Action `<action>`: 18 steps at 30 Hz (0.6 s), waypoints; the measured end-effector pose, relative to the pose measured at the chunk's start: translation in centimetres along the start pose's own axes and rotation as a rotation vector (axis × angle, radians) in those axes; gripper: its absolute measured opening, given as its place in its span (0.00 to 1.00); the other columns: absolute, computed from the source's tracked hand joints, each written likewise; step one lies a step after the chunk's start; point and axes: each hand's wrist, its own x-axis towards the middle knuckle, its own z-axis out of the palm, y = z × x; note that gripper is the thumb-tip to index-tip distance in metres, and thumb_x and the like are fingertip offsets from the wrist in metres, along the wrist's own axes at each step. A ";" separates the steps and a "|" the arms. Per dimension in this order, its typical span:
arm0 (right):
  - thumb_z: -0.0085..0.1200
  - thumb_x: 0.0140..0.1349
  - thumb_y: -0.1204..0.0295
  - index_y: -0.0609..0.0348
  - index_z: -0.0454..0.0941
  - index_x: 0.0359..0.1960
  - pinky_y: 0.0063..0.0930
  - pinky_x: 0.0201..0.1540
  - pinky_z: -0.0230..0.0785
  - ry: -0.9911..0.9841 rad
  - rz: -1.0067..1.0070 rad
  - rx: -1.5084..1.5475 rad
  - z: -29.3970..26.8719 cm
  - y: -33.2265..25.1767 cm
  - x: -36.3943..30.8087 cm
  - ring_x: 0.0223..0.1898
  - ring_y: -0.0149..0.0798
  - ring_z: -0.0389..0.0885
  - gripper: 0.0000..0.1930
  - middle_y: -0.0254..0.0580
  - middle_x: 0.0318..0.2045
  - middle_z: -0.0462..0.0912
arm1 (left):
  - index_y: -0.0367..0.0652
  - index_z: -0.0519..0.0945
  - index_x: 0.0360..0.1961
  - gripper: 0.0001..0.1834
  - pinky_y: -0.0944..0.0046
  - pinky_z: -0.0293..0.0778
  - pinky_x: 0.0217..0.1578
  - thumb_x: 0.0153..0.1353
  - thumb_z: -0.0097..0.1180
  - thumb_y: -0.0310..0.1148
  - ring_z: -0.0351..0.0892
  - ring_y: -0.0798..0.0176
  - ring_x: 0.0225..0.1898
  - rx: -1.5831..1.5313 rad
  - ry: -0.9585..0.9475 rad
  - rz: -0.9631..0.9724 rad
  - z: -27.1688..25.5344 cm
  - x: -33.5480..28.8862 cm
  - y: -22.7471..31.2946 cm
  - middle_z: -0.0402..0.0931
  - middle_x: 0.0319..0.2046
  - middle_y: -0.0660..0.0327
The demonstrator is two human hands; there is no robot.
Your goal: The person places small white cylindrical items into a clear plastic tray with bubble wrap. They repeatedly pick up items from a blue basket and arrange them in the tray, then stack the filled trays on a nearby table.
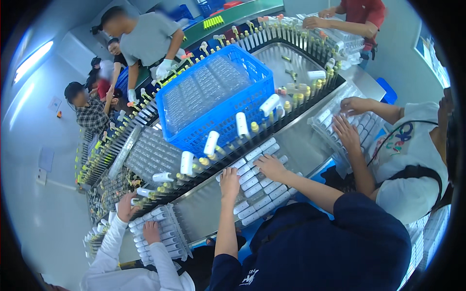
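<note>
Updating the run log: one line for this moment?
left hand: on white tubes | right hand: on same tray | blue crate: behind pin conveyor

Blue crate (252,82): glossy plastic lattice. White tubes (257,189): smooth plastic. Worktop (204,208): brushed metal. Navy sleeves (310,247): matt cloth.

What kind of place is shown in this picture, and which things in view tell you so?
Most likely a factory assembly line. Several people stand around a long conveyor lined with upright pegs carrying white tubes. The person's left hand and right hand rest on a tray of white tubes, beside a blue crate.
</note>
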 end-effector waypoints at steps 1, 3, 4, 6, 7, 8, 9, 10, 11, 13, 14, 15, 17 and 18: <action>0.66 0.66 0.68 0.48 0.82 0.60 0.51 0.64 0.72 -0.021 -0.021 -0.010 0.0 0.4 0.3 0.61 0.50 0.77 0.20 0.41 0.54 0.82 | 0.40 0.81 0.58 0.18 0.45 0.75 0.60 0.68 0.66 0.31 0.77 0.45 0.61 0.017 0.012 0.010 -0.1 0.0 0.2 0.81 0.53 0.52; 0.66 0.66 0.68 0.49 0.82 0.58 0.50 0.65 0.71 -0.039 -0.064 -0.022 0.2 0.6 0.5 0.61 0.49 0.78 0.19 0.41 0.54 0.83 | 0.37 0.79 0.59 0.19 0.44 0.75 0.59 0.69 0.64 0.29 0.78 0.42 0.59 -0.049 0.061 0.012 -0.4 -0.8 0.3 0.82 0.53 0.49; 0.65 0.67 0.68 0.51 0.82 0.56 0.50 0.65 0.71 -0.036 -0.082 -0.022 0.4 0.8 0.5 0.61 0.49 0.78 0.17 0.41 0.53 0.83 | 0.36 0.79 0.59 0.19 0.44 0.76 0.59 0.69 0.63 0.27 0.79 0.40 0.58 -0.132 0.095 0.005 -1.0 -1.4 0.6 0.82 0.53 0.47; 0.63 0.67 0.69 0.54 0.81 0.54 0.51 0.66 0.70 -0.021 -0.122 -0.061 0.9 1.4 0.4 0.61 0.49 0.78 0.15 0.42 0.53 0.83 | 0.34 0.77 0.61 0.20 0.45 0.77 0.57 0.70 0.61 0.25 0.80 0.37 0.56 -0.280 0.187 0.026 -3.1 -1.6 2.3 0.82 0.53 0.44; 0.62 0.68 0.69 0.56 0.81 0.54 0.51 0.66 0.70 -0.007 -0.145 -0.095 1.4 1.8 0.5 0.60 0.49 0.79 0.15 0.43 0.53 0.84 | 0.33 0.77 0.61 0.20 0.46 0.78 0.56 0.70 0.60 0.25 0.81 0.37 0.55 -0.339 0.245 0.051 -5.0 -1.4 4.0 0.81 0.53 0.43; 0.62 0.68 0.70 0.57 0.80 0.54 0.51 0.67 0.70 0.004 -0.173 -0.125 1.8 1.8 0.4 0.60 0.50 0.79 0.15 0.44 0.53 0.84 | 0.32 0.77 0.62 0.20 0.47 0.79 0.55 0.70 0.59 0.24 0.81 0.36 0.54 -0.397 0.303 0.070 -6.8 -1.4 5.6 0.81 0.52 0.42; 0.61 0.69 0.70 0.58 0.80 0.54 0.52 0.67 0.70 0.026 -0.166 -0.097 2.0 1.6 0.2 0.60 0.51 0.80 0.14 0.46 0.53 0.84 | 0.31 0.77 0.63 0.20 0.47 0.79 0.54 0.71 0.59 0.25 0.82 0.37 0.54 -0.458 0.289 0.067 -8.7 -1.3 7.2 0.82 0.51 0.43; 0.60 0.70 0.71 0.59 0.79 0.55 0.53 0.67 0.69 0.048 -0.161 -0.072 1.6 1.3 0.0 0.60 0.52 0.80 0.14 0.47 0.52 0.84 | 0.31 0.77 0.63 0.21 0.48 0.79 0.53 0.72 0.58 0.26 0.83 0.39 0.53 -0.521 0.279 0.064 -10.5 -0.6 9.0 0.82 0.50 0.43; 0.59 0.70 0.71 0.60 0.78 0.55 0.54 0.67 0.69 0.068 -0.167 -0.045 1.0 0.9 0.0 0.59 0.53 0.81 0.14 0.49 0.52 0.85 | 0.30 0.76 0.64 0.21 0.49 0.80 0.53 0.73 0.58 0.27 0.84 0.41 0.52 -0.580 0.276 0.052 -11.4 0.2 10.2 0.82 0.49 0.43; 0.59 0.71 0.71 0.60 0.77 0.56 0.56 0.67 0.68 0.123 -0.128 0.088 -1.1 -0.1 -0.1 0.59 0.55 0.81 0.15 0.52 0.51 0.85 | 0.30 0.77 0.63 0.20 0.54 0.81 0.48 0.75 0.60 0.30 0.86 0.49 0.46 -0.815 0.331 -0.075 -10.2 2.6 11.0 0.84 0.47 0.45; 0.59 0.71 0.71 0.60 0.77 0.57 0.57 0.66 0.68 0.146 -0.107 0.156 -2.4 -0.7 -0.2 0.58 0.56 0.82 0.15 0.54 0.50 0.85 | 0.30 0.78 0.62 0.19 0.57 0.81 0.46 0.76 0.60 0.31 0.88 0.53 0.43 -0.933 0.360 -0.141 -9.7 4.0 11.7 0.85 0.46 0.46; 0.59 0.71 0.72 0.61 0.77 0.56 0.57 0.65 0.69 0.189 -0.054 0.214 -3.6 -1.0 -0.3 0.58 0.57 0.82 0.15 0.55 0.50 0.85 | 0.30 0.78 0.62 0.19 0.59 0.82 0.43 0.77 0.61 0.32 0.88 0.59 0.41 -1.060 0.414 -0.182 -10.1 5.6 13.5 0.87 0.45 0.48; 0.60 0.71 0.73 0.62 0.77 0.56 0.56 0.63 0.70 0.270 0.039 0.338 -5.8 -1.9 -0.5 0.56 0.59 0.82 0.15 0.56 0.48 0.85 | 0.27 0.76 0.62 0.19 0.66 0.84 0.39 0.79 0.61 0.31 0.90 0.66 0.40 -1.066 0.541 -0.190 -10.2 8.3 15.5 0.89 0.43 0.51; 0.60 0.71 0.74 0.63 0.77 0.56 0.56 0.62 0.71 0.289 0.058 0.370 -7.1 -2.4 -0.6 0.55 0.60 0.82 0.14 0.57 0.48 0.85 | 0.27 0.76 0.62 0.20 0.65 0.84 0.38 0.79 0.61 0.32 0.90 0.66 0.40 -1.098 0.596 -0.190 -9.3 9.5 15.6 0.90 0.42 0.50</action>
